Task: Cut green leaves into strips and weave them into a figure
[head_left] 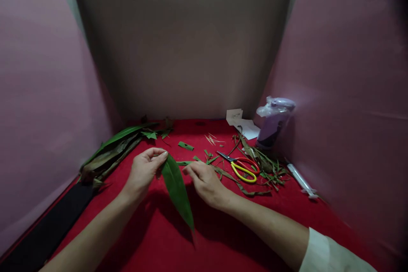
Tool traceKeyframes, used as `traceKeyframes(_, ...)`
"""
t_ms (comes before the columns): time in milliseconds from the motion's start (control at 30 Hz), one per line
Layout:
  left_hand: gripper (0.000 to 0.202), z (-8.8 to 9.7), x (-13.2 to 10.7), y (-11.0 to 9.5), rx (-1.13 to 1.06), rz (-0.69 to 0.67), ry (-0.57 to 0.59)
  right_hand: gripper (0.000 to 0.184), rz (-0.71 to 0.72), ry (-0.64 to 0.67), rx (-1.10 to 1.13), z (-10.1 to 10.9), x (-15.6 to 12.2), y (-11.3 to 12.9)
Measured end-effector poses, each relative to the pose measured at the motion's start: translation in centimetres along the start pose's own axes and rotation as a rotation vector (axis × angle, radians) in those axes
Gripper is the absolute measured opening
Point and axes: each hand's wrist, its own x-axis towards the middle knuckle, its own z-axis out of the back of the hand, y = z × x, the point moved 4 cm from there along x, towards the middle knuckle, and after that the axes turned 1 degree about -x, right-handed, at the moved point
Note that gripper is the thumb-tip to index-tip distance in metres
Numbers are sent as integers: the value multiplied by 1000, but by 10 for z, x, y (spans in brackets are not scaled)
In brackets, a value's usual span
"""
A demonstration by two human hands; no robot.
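A long green leaf [177, 189] is held just above the red cloth [165, 238], its tip pointing towards me. My left hand [145, 170] pinches the leaf's far end between thumb and fingertips. My right hand [205, 180] rests just right of the leaf with its fingers curled and the fingertips close to the leaf's upper edge; whether it grips anything is unclear.
A pile of long leaves [110, 153] lies at the left. Scissors with yellow and red handles [242, 168] lie among leaf scraps [264, 165] at the right. Toothpicks [212, 139], white paper [244, 125], a purple container [274, 123] and a syringe [301, 180] are farther right. Board walls enclose the space.
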Motion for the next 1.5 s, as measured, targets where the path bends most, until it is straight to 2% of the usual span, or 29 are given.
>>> traceKeyframes(67, 25, -11, 8, 2, -22, -8, 20, 31, -90, -35, 171, 3, 4, -4)
traceKeyframes(133, 25, -22, 13, 4, -58, -11, 36, 21, -201, -34, 425, 0, 7, -9)
traceKeyframes(200, 27, -31, 15, 8, -117, -3, 53, 21, -297, -27, 637, -5, 8, -14)
traceKeyframes(400, 33, -44, 8, 30, -318, 146, 191, 33, -373, -52, 721, -11, 8, -24)
traceKeyframes(533, 24, -41, 1, 46, -358, 257, 234, 34, -376, 15, 639, -17, 7, -22)
traceKeyframes(600, 23, -38, 0, 51, -367, 293, 219, 34, -369, 36, 551, -11, 7, -22)
traceKeyframes(667, 23, -36, 0, 53, -373, 325, 200, 35, -363, 27, 417, 8, 8, -27)
traceKeyframes(733, 23, -34, 0, 54, -377, 353, 183, 32, -354, -57, 135, 40, 7, -39)
traceKeyframes(800, 24, -34, -2, 53, -381, 373, 179, 22, -370, -121, -50, 74, 3, -56)
traceKeyframes(900, 25, -34, -4, 50, -392, 398, 188, 11, -398, -90, -266, 107, -11, -81)
traceKeyframes(967, 25, -34, -5, 48, -408, 410, 184, 9, -406, -12, -348, 110, -21, -92)
traceKeyframes(1033, 24, -33, -4, 47, -422, 409, 173, 10, -407, 52, -401, 106, -27, -98)
traceKeyframes(1133, 23, -30, -1, 47, -423, 398, 158, 17, -410, 97, -445, 100, -28, -98)
traceKeyframes(1200, 23, -29, 1, 48, -417, 397, 159, 22, -418, 108, -447, 104, -25, -97)
traceKeyframes(1367, 22, -29, 3, 53, -399, 414, 192, 24, -429, 114, -372, 129, -20, -94)
traceKeyframes(1433, 22, -30, 3, 55, -397, 417, 207, 24, -410, 115, -314, 130, -20, -88)
traceKeyframes(1500, 20, -31, 2, 55, -398, 419, 230, 35, -380, 142, -178, 121, -20, -76)
